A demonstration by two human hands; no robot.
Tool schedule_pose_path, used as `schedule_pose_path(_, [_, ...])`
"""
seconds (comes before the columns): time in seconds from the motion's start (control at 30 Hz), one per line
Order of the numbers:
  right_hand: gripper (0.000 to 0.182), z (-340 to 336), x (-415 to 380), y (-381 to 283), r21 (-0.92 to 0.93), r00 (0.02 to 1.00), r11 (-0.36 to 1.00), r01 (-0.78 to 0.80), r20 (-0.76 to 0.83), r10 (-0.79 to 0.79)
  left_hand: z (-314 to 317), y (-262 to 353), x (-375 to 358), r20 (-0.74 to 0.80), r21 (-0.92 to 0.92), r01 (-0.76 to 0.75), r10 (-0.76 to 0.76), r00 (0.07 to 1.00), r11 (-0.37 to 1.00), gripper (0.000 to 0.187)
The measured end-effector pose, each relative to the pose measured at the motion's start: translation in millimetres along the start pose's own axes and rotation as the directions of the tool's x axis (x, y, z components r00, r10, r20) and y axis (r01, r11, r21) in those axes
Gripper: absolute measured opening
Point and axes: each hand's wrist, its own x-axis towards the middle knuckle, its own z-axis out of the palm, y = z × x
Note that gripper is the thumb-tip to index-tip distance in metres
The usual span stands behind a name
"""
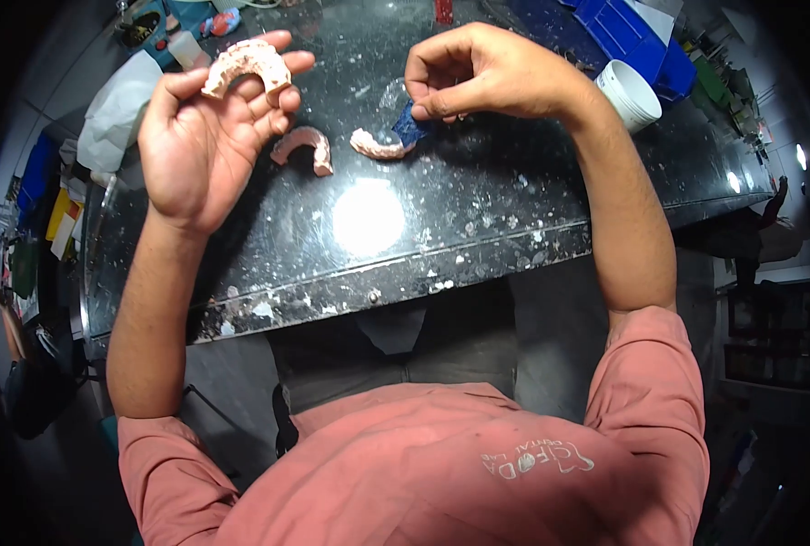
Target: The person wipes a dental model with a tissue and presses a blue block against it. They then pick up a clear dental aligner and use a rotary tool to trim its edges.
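A pale pink, horseshoe-shaped dental cast point(250, 62) is in my left hand point(207, 146), palm up, with the thumb at one end and the fingers behind it. My right hand point(491, 80) pinches a small dark blue piece point(407, 124) of thin-looking material between thumb and fingers; its exact kind cannot be made out. Beneath it on the bench, a second pale cast point(375, 146) is partly covered by the blue piece. Between my hands lies a third arch-shaped cast point(307, 147), pinker than the others and close under my left fingers.
The dark bench point(478, 214) is spotted with white specks. A white tub point(628, 96) stands beyond my right wrist, near a blue tray point(637, 45). A white plastic bag point(118, 109) sits at the left edge. Another person's arm point(9, 323) shows at far left.
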Motion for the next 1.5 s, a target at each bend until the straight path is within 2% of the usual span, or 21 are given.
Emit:
schedule_pose_path(0.07, [0.015,0.6,-0.5,-5.5,-0.036,0.998,0.999,-0.039,-0.059,0.037,-0.9,-1.3,0.2,0.007,-0.051,0.006,-0.006,1.000,0.999,0.063])
schedule_pose_path(0.1, [0.015,0.9,0.2,-6.4,-0.038,0.997,0.999,-0.032,-0.067,0.029,1.0,-1.6,-1.3,-0.052,-0.044,0.019,-0.021,0.998,0.999,0.062])
schedule_pose_path(0.17, [0.014,-0.2,1.1,-2.4,0.121,0.994,0.992,0.034,-0.106,-0.022,8.7,-3.7,-1.0,-0.073,-0.099,0.047,-0.055,0.996,0.994,0.060])
schedule_pose_path(0.2, [0.014,-1.6,1.9,-2.2,0.116,0.994,0.992,0.045,-0.105,-0.033,17.4,-5.6,-0.7,-0.113,-0.133,0.060,-0.076,0.991,0.989,0.060])
schedule_pose_path(0.3, [0.012,-2.1,4.1,-3.5,0.408,0.985,0.905,0.122,-0.160,-0.060,24.2,-15.3,-1.8,-0.100,-0.141,0.094,-0.109,0.989,0.986,0.061])
schedule_pose_path(0.33, [0.011,1.2,5.2,-4.5,0.422,0.980,0.898,0.124,-0.192,-0.045,26.5,-18.3,-3.4,-0.063,-0.143,0.102,-0.112,0.992,0.984,0.061])
schedule_pose_path(0.4, [0.012,4.7,5.1,-9.8,0.431,0.982,0.899,0.082,-0.188,0.000,35.6,-20.9,-4.9,-0.114,-0.105,0.104,-0.116,0.987,0.989,0.062])
schedule_pose_path(0.47, [0.015,3.8,4.7,-9.9,0.467,0.991,0.882,0.055,-0.136,0.010,35.8,-20.9,-5.8,-0.116,-0.098,0.099,-0.110,0.987,0.990,0.062])
schedule_pose_path(0.57, [0.020,-0.1,3.5,-4.6,0.348,0.992,0.937,-0.022,-0.110,0.064,32.9,-19.4,-6.4,-0.165,-0.061,0.038,-0.048,0.985,0.997,0.062])
schedule_pose_path(0.7, [0.017,8.7,10.4,3.8,0.263,0.977,0.964,0.036,-0.213,0.022,28.5,-17.4,-6.2,-0.147,-0.119,0.036,-0.053,0.988,0.992,0.061])
schedule_pose_path(0.77, [0.015,17.0,22.3,5.3,-0.005,0.938,0.990,0.144,-0.317,-0.138,30.1,-18.1,-5.0,-0.156,-0.168,0.044,-0.071,0.985,0.985,0.061])
schedule_pose_path(0.8, [0.015,18.6,28.9,2.8,-0.001,0.938,0.988,0.151,-0.316,-0.144,30.0,-17.9,-4.6,-0.156,-0.224,0.058,-0.094,0.983,0.973,0.062])
schedule_pose_path(0.9, [0.017,14.2,51.7,-3.0,-0.294,0.971,0.955,-0.033,-0.238,-0.040,21.4,-19.6,-4.1,-0.116,-0.292,0.048,-0.085,0.990,0.955,0.061])
schedule_pose_path(1.0, [0.021,10.1,66.4,-5.1,-0.288,0.970,0.953,-0.092,-0.241,0.021,14.7,-19.0,-4.1,-0.092,-0.351,0.039,-0.076,0.993,0.936,0.062])
schedule_pose_path(1.03, [0.021,12.2,68.6,-3.8,-0.334,0.949,0.939,-0.078,-0.314,-0.033,14.0,-17.5,-3.4,-0.120,-0.312,0.014,-0.053,0.991,0.950,0.062])
schedule_pose_path(1.07, [0.021,14.4,67.5,0.6,-0.335,0.948,0.939,-0.081,-0.317,-0.031,14.3,-16.1,-1.9,-0.146,-0.271,-0.011,-0.030,0.989,0.962,0.063])
schedule_pose_path(1.13, [0.018,20.8,61.0,6.7,-0.303,0.903,0.951,0.068,-0.387,-0.188,16.2,-13.1,-0.9,-0.152,-0.238,-0.022,-0.014,0.988,0.971,0.064])
schedule_pose_path(1.27, [0.017,22.0,46.4,1.3,-0.243,0.901,0.970,0.003,-0.421,-0.108,16.5,-11.3,-1.6,-0.177,-0.214,-0.054,0.016,0.984,0.975,0.063])
schedule_pose_path(1.3, [0.017,19.1,44.9,3.0,-0.243,0.902,0.970,0.002,-0.418,-0.106,15.5,-11.3,-1.7,-0.202,-0.217,-0.058,0.013,0.979,0.974,0.063])
schedule_pose_path(1.37, [0.016,14.9,43.3,8.0,-0.546,0.947,0.833,0.090,-0.212,-0.241,11.4,-12.7,-1.6,-0.238,-0.217,-0.057,0.004,0.971,0.975,0.062])
schedule_pose_path(1.5, [0.014,21.7,44.5,11.3,-0.538,0.952,0.838,0.087,-0.204,-0.230,6.6,-16.0,-2.3,-0.208,-0.190,-0.045,0.004,0.978,0.981,0.063])
